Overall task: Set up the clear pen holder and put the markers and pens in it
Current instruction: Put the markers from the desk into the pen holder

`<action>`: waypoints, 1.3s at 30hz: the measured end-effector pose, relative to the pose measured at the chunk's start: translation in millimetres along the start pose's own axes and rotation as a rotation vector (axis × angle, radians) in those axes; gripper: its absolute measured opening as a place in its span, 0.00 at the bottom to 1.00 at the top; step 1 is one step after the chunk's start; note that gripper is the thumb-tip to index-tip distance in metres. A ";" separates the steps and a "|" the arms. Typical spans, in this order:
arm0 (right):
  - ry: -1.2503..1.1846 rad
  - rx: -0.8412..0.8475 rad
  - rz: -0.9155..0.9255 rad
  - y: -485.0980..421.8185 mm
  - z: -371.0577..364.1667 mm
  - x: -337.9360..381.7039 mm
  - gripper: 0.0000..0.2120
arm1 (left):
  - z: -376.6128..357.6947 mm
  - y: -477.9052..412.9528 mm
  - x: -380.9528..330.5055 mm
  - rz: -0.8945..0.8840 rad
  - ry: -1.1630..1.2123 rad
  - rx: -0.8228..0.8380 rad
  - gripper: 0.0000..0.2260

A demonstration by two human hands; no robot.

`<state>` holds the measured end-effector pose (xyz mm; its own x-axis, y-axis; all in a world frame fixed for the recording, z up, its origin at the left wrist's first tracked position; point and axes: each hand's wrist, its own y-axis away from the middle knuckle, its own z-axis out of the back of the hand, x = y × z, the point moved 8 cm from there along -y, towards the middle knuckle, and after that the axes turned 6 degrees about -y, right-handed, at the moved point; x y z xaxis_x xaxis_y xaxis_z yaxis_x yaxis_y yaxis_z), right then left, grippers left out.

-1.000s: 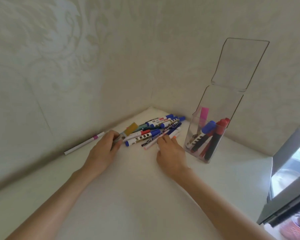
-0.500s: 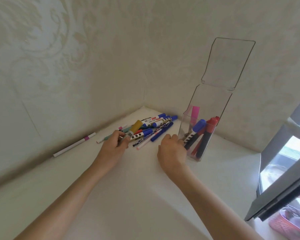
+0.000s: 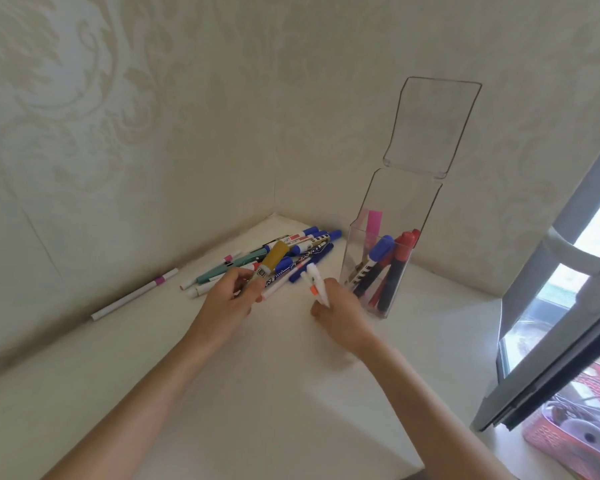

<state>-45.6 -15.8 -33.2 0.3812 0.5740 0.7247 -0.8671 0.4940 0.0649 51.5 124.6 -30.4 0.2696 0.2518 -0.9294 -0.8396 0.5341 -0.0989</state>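
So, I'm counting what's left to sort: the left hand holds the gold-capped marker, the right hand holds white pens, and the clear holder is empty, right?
Not empty: the head view shows the clear holder already containing a pink marker, a blue-capped marker and a red-capped marker. The left hand does hold the gold-capped marker, the right hand the white pens.

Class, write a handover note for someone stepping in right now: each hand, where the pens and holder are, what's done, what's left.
Left hand grips a gold-capped marker at the pile. Right hand pinches white pens beside the clear pen holder.
Done: holder stands upright, holding pink, blue and red markers.
To do: drop in both handfuls, the pile, and the lone white pen by the wall.
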 end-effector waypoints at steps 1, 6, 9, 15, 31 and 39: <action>-0.245 0.039 0.008 2.7 2.1 1.9 0.08 | -2.1 1.3 -3.4 0.011 0.076 0.014 0.09; -0.946 0.204 0.122 20.4 16.1 20.9 0.08 | -10.4 2.4 -28.7 -0.005 0.344 0.076 0.08; -1.042 0.206 0.158 24.4 23.3 22.4 0.05 | -19.4 3.5 -46.7 -0.042 0.470 0.134 0.08; -0.992 -0.050 0.277 25.4 97.9 38.8 0.10 | -42.5 -9.1 -100.0 -0.206 0.357 0.243 0.06; -0.603 -0.537 0.196 -5.3 202.1 12.1 0.03 | -100.4 -58.2 -117.4 -0.296 0.009 0.242 0.11; -0.553 -0.491 0.282 -5.0 201.0 10.4 0.04 | -76.8 -56.5 -176.5 -0.453 0.019 0.098 0.10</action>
<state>-101.7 -143.6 111.9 -0.1584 0.3764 0.9128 -0.6178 0.6833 -0.3890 15.1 -12.0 112.0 0.5895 -0.0394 -0.8068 -0.5903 0.6608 -0.4636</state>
